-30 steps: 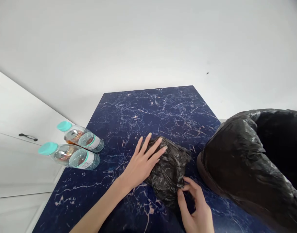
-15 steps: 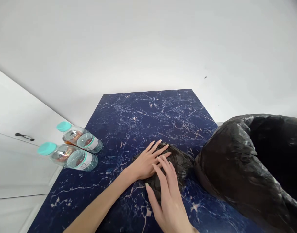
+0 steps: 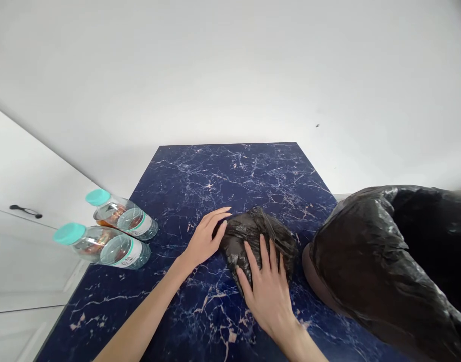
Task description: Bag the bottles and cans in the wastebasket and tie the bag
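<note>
A bunched black plastic bag (image 3: 240,241) lies on the blue marble-patterned table (image 3: 230,176). My right hand (image 3: 266,291) rests on top of it, palm down with the fingers spread. Just left of the bag is my left hand (image 3: 207,234), its fingers stretched out and slightly curved, the tips close to the bag's edge. Whether those fingertips touch the bag I cannot tell. What the bag contains, if anything, is hidden.
At right stands a bin lined with a black bag (image 3: 358,251), its mouth open. Two clear bottles with turquoise caps, a nearer bottle (image 3: 113,246) and a farther bottle (image 3: 128,216), stand along the table's left edge. A white cabinet (image 3: 22,256) is beyond them.
My left hand has come off the bag and moved to its left side. My right hand has flattened over the bag, which now looks more compact and rounded.
</note>
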`<control>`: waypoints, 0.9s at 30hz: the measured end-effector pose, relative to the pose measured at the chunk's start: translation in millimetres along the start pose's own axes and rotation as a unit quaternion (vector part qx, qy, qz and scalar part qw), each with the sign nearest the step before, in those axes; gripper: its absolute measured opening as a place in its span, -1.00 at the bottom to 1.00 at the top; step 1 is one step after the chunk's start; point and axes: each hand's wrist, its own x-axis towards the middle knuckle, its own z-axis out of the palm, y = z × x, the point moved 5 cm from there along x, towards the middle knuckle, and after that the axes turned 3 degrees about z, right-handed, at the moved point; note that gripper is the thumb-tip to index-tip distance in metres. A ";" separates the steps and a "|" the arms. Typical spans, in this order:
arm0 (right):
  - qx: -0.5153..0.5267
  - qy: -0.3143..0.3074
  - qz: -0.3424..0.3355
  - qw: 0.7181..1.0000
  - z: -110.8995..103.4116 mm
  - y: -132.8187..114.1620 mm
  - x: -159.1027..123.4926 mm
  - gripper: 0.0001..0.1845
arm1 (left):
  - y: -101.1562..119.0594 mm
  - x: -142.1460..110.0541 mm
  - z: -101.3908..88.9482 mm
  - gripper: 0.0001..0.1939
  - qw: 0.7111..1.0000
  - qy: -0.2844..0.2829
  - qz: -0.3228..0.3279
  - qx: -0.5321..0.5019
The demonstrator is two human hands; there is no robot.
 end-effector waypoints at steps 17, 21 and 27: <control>-0.012 0.089 0.180 0.980 10.4 71.8 125.1 -0.21 | -20.9 -2.5 -9.4 -0.76 0.981 0.112 -0.120 -0.102; -0.012 0.084 0.136 0.987 5.8 43.7 115.0 -0.18 | -21.2 -2.3 -7.4 -0.75 0.980 0.101 -0.132 -0.107; -0.040 0.058 0.100 0.992 31.5 5.4 100.2 -0.21 | -19.7 -2.8 -7.1 -0.75 0.978 0.092 -0.142 -0.121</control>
